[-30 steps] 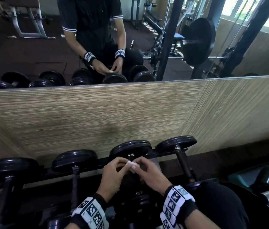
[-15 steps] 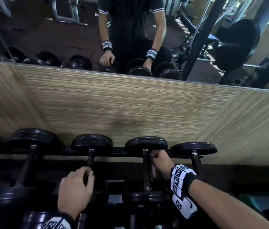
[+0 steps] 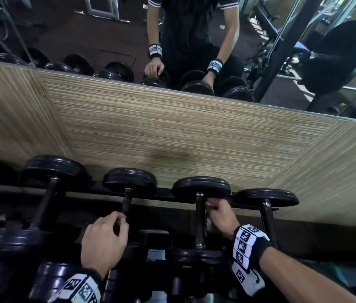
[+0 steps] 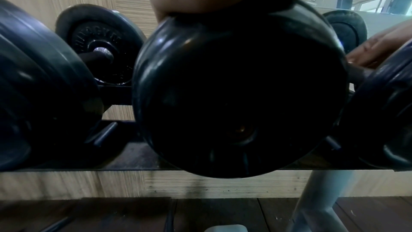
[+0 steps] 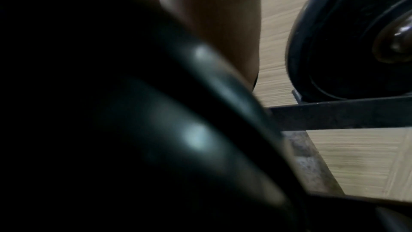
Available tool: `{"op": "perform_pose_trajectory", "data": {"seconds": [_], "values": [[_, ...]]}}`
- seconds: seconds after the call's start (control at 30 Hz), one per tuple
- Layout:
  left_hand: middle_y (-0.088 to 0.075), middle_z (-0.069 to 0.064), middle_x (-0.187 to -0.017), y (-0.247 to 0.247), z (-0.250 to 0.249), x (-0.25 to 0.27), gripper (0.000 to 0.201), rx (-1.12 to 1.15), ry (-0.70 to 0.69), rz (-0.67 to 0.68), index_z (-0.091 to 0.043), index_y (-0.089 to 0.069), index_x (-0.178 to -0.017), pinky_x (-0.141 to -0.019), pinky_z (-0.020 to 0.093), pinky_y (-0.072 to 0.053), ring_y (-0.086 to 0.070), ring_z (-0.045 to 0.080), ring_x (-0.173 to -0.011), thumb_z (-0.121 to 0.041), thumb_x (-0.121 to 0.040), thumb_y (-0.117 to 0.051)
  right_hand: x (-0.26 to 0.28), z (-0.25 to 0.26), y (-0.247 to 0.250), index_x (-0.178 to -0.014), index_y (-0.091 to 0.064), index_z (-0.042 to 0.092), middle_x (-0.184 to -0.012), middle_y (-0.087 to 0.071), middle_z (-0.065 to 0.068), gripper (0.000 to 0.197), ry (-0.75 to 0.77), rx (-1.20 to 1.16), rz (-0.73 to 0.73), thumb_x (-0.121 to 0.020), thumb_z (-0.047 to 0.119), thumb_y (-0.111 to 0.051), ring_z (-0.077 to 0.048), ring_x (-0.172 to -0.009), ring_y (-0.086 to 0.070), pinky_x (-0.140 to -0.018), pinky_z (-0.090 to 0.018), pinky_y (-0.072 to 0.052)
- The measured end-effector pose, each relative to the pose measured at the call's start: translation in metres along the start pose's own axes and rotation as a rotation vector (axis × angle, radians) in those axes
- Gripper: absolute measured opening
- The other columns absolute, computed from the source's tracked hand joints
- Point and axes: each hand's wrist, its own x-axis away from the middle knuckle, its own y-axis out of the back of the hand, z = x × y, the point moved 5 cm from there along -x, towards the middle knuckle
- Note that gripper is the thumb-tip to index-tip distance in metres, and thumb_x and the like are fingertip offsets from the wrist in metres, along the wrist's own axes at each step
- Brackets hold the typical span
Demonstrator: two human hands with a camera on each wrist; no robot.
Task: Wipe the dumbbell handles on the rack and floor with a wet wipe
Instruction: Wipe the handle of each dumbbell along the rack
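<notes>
Dumbbells sit in a row on a dark rack that stands against a wood-grain wall panel, each with black rounded plates at both ends and a thin metal handle running between them toward the camera. The third dumbbell has a shiny handle with a small bright collar at each end; the right hand is curled against the far end of that handle, just below the far plate, and a pale scrap that looks like the wipe shows between the fingers and the bar — how much of it wraps the handle cannot be told. The second dumbbell has a darker, duller handle, and the left hand is at its near part, fingers curled in toward the bar with the thumb alongside; whether they close fully round it is hidden. Both wrists wear bands with black-and-white square markers. From the left wrist, a near plate fills the view, glossy black with faint ribs, and a farther plate shows raised lettering round a metal hub. The right-wrist view is mostly dark and blurred. Above the panel a mirror reflects the person bending over the rack.
</notes>
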Motion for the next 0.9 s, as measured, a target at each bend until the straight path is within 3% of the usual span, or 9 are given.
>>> {"op": "perform_pose_trajectory", "data": {"seconds": [0.1,0.2,0.33,0.47,0.6,0.67,0.73,0.83,0.9], "values": [[-0.042,-0.019,-0.064,-0.003,0.004,0.000,0.006,-0.003,0.004,0.001,-0.027,-0.069,-0.086,-0.070,0.037,-0.047,-0.044,0.012,-0.062,-0.021,-0.086,-0.067,0.019,-0.005,-0.001,-0.071,-0.063,0.021,-0.061,-0.064,0.008,0.034,-0.003,-0.041,0.051,-0.096,0.001,-0.051,-0.015,-0.058,-0.059,-0.060,-0.030,-0.045],[-0.058,-0.008,-0.070,-0.008,0.011,-0.001,0.007,-0.010,0.039,0.037,-0.032,-0.068,-0.088,-0.069,0.037,-0.049,-0.056,0.020,-0.066,-0.029,-0.087,-0.062,0.014,-0.004,-0.001,-0.071,-0.065,0.025,-0.063,-0.065,0.012,0.031,-0.009,-0.030,0.001,-0.094,0.008,-0.055,-0.011,-0.063,-0.059,-0.068,-0.030,-0.048],[-0.059,-0.007,-0.072,-0.007,0.012,0.000,0.007,0.004,0.042,0.043,-0.033,-0.067,-0.089,-0.070,0.037,-0.048,-0.057,0.022,-0.068,-0.029,-0.088,-0.062,0.007,0.003,-0.004,-0.062,-0.058,0.023,-0.058,-0.060,0.011,0.040,0.021,-0.045,-0.019,-0.095,0.003,-0.053,-0.009,-0.058,-0.056,-0.064,-0.028,-0.045],[-0.060,-0.006,-0.072,-0.007,0.011,-0.001,0.007,0.005,0.038,0.057,-0.031,-0.067,-0.089,-0.070,0.036,-0.048,-0.056,0.021,-0.068,-0.028,-0.089,-0.061,0.028,-0.012,-0.005,-0.074,-0.073,0.015,-0.066,-0.067,0.009,0.033,0.003,-0.060,0.049,-0.096,0.000,-0.052,-0.006,-0.062,-0.061,-0.067,-0.027,-0.048],[-0.058,-0.007,-0.070,-0.004,0.008,0.000,0.007,0.003,0.032,0.056,-0.029,-0.068,-0.088,-0.068,0.034,-0.043,-0.050,0.016,-0.064,-0.026,-0.089,-0.062,0.018,-0.005,-0.010,-0.070,-0.072,0.019,-0.064,-0.069,0.006,0.035,-0.003,-0.076,0.044,-0.097,0.004,-0.055,-0.005,-0.058,-0.058,-0.065,-0.029,-0.047],[-0.058,-0.006,-0.070,-0.004,0.008,0.000,0.007,0.001,0.039,0.061,-0.029,-0.068,-0.088,-0.069,0.035,-0.043,-0.050,0.017,-0.065,-0.027,-0.089,-0.061,0.017,-0.002,-0.011,-0.083,-0.077,0.010,-0.070,-0.071,0.003,0.027,-0.015,-0.108,0.045,-0.098,0.004,-0.054,-0.005,-0.059,-0.059,-0.062,-0.026,-0.047],[-0.060,-0.005,-0.071,-0.004,0.009,0.000,0.008,-0.010,0.051,0.076,-0.030,-0.068,-0.089,-0.069,0.035,-0.043,-0.054,0.020,-0.066,-0.030,-0.089,-0.060,0.025,-0.005,-0.010,-0.082,-0.074,0.004,-0.071,-0.068,0.005,0.026,-0.020,-0.089,0.075,-0.097,-0.001,-0.053,-0.006,-0.063,-0.058,-0.064,-0.022,-0.044],[-0.059,-0.006,-0.070,-0.004,0.009,-0.001,0.009,-0.018,0.056,0.074,-0.030,-0.068,-0.089,-0.069,0.034,-0.042,-0.051,0.019,-0.066,-0.030,-0.090,-0.059,0.035,-0.010,-0.007,-0.077,-0.071,0.015,-0.071,-0.068,0.008,0.031,-0.033,-0.054,0.124,-0.097,-0.002,-0.053,-0.003,-0.066,-0.059,-0.070,-0.022,-0.045],[-0.056,-0.008,-0.069,-0.003,0.006,0.000,0.009,-0.018,0.055,0.081,-0.029,-0.069,-0.088,-0.070,0.034,-0.041,-0.047,0.015,-0.066,-0.029,-0.091,-0.059,0.031,-0.006,-0.009,-0.076,-0.073,0.015,-0.069,-0.069,0.008,0.034,-0.044,-0.056,0.133,-0.097,-0.002,-0.052,-0.003,-0.061,-0.059,-0.067,-0.024,-0.045]]}}
